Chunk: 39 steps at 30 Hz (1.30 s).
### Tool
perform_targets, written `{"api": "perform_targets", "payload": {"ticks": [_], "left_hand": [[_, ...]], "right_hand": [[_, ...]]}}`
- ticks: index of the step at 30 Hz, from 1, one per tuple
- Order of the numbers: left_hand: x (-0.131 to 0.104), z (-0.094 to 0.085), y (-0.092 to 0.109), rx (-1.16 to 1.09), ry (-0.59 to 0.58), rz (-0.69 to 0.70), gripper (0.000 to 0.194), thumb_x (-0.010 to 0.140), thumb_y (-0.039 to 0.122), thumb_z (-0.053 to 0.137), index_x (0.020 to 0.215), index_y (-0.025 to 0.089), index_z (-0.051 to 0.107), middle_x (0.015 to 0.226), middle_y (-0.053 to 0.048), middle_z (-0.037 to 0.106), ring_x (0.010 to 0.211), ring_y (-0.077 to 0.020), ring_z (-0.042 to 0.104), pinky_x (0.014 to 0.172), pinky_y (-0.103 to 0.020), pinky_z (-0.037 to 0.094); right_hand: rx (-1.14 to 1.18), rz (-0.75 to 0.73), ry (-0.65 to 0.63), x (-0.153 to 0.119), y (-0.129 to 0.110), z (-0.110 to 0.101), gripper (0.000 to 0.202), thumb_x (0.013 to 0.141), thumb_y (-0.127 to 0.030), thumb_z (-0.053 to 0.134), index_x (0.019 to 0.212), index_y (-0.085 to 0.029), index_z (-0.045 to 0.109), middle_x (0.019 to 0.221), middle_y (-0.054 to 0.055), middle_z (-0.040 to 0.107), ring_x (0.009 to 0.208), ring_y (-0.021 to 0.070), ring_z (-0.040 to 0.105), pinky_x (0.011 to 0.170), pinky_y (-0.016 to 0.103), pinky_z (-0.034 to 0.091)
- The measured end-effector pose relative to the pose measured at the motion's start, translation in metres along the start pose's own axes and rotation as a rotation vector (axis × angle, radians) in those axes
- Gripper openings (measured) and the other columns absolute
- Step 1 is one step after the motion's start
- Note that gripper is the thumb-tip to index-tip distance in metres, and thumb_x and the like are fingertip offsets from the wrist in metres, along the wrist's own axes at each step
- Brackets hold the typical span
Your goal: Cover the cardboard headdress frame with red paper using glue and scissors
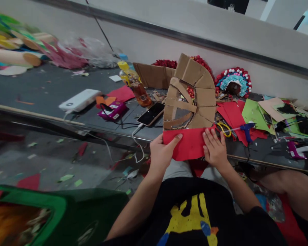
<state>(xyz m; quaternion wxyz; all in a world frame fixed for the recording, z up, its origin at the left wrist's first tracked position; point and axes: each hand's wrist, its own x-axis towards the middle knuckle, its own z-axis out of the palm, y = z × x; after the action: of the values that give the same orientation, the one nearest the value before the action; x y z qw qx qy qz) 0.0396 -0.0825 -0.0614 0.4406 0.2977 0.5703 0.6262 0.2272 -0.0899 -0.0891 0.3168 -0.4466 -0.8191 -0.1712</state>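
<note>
A curved brown cardboard frame point(204, 99) with crossing straps in its opening leans over the bench edge. Its lower end is covered by a sheet of red paper point(188, 145). My left hand point(162, 152) grips the left side of the red paper, thumb on top and the other fingers hidden behind. On the right part of the sheet, my right hand point(216, 147) lies with its fingers stretched out flat. Close to that hand are yellow-handled scissors point(224, 130) and a blue glue gun point(246, 130).
Left along the dark bench point(36, 89) are a phone point(151, 113), a drink bottle point(138, 87), a purple power strip point(113, 111) and a white power bank point(80, 99). A decorated headdress point(233, 82) stands by the wall. A green bin point(97, 208) is lower left; someone's leg point(287, 184) is at right.
</note>
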Motion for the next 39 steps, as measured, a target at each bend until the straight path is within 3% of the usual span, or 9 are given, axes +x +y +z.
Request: {"api": "perform_targets", "payload": {"ticks": [5,8,13,16,22,25,30,33,39], "left_hand": [[0.002,0.004,0.004,-0.106,0.05,-0.022,0.037,0.048,0.034,0.08,0.077,0.013,0.068,0.072,-0.003,0.069,0.06,-0.0143,0.061,0.061,-0.029,0.053],[0.002,0.004,0.002,-0.096,0.044,-0.001,0.037,0.049,0.035,0.08,0.077,0.013,0.068,0.072,-0.003,0.068,0.059,-0.014,0.06,0.06,-0.028,0.052],[-0.005,0.006,-0.003,0.06,0.014,0.068,0.035,0.054,0.038,0.078,0.075,0.012,0.068,0.067,-0.002,0.067,0.056,-0.0122,0.057,0.056,-0.024,0.048],[-0.008,0.005,-0.004,0.088,-0.031,0.076,0.035,0.055,0.038,0.077,0.076,0.012,0.068,0.071,-0.003,0.069,0.057,-0.0127,0.057,0.057,-0.024,0.049],[0.003,-0.004,-0.009,0.084,-0.001,0.059,0.038,0.056,0.039,0.077,0.082,0.013,0.069,0.074,-0.004,0.069,0.06,-0.0151,0.06,0.058,-0.026,0.05],[0.005,-0.005,-0.01,0.067,0.022,0.057,0.038,0.056,0.039,0.077,0.082,0.013,0.069,0.072,-0.003,0.069,0.059,-0.0145,0.06,0.058,-0.026,0.05],[-0.004,0.004,-0.007,0.133,-0.014,0.079,0.036,0.056,0.04,0.076,0.078,0.013,0.069,0.07,-0.003,0.068,0.058,-0.013,0.058,0.056,-0.024,0.048],[-0.006,0.004,-0.006,0.156,-0.022,0.087,0.035,0.055,0.038,0.077,0.077,0.012,0.07,0.069,-0.003,0.069,0.057,-0.013,0.058,0.057,-0.024,0.048],[0.002,-0.008,-0.008,0.107,0.026,0.045,0.04,0.055,0.041,0.076,0.083,0.013,0.069,0.072,-0.004,0.069,0.061,-0.0158,0.061,0.059,-0.027,0.051]], "right_hand": [[-0.036,0.239,0.121,-0.012,0.027,-0.011,0.057,0.092,-0.02,0.032,0.147,-0.018,0.018,0.142,0.012,0.044,0.135,0.0219,0.034,0.112,0.05,0.023],[0.01,0.264,0.227,-0.015,0.017,-0.023,0.057,0.091,-0.017,0.03,0.147,-0.019,0.018,0.146,0.01,0.037,0.137,0.0229,0.03,0.111,0.051,0.025],[0.141,-0.103,0.001,-0.005,-0.027,-0.022,0.059,0.089,-0.019,0.034,0.146,-0.014,0.021,0.142,0.01,0.044,0.138,0.0188,0.029,0.114,0.042,0.023],[0.122,-0.183,-0.034,0.0,-0.026,-0.003,0.051,0.09,-0.02,0.035,0.14,-0.014,0.036,0.135,0.009,0.053,0.136,0.0161,0.033,0.116,0.039,0.018],[0.035,0.142,0.074,-0.012,0.039,0.007,0.048,0.092,-0.018,0.032,0.14,-0.012,0.035,0.135,0.013,0.051,0.133,0.0191,0.038,0.114,0.043,0.026],[0.016,0.266,0.193,-0.017,0.038,-0.012,0.051,0.093,-0.017,0.028,0.143,-0.014,0.029,0.14,0.013,0.046,0.135,0.0208,0.035,0.112,0.044,0.029],[0.141,-0.084,0.032,-0.009,-0.019,-0.016,0.054,0.092,-0.023,0.028,0.146,-0.018,0.024,0.14,0.007,0.047,0.136,0.0195,0.033,0.111,0.042,0.032],[0.183,-0.225,-0.024,-0.005,-0.016,0.007,0.051,0.091,-0.023,0.032,0.142,-0.017,0.035,0.134,0.007,0.054,0.133,0.0166,0.038,0.11,0.036,0.034],[0.085,0.306,0.19,-0.012,0.039,0.007,0.051,0.093,-0.019,0.028,0.144,-0.018,0.029,0.141,0.011,0.045,0.132,0.0209,0.04,0.105,0.045,0.039]]}}
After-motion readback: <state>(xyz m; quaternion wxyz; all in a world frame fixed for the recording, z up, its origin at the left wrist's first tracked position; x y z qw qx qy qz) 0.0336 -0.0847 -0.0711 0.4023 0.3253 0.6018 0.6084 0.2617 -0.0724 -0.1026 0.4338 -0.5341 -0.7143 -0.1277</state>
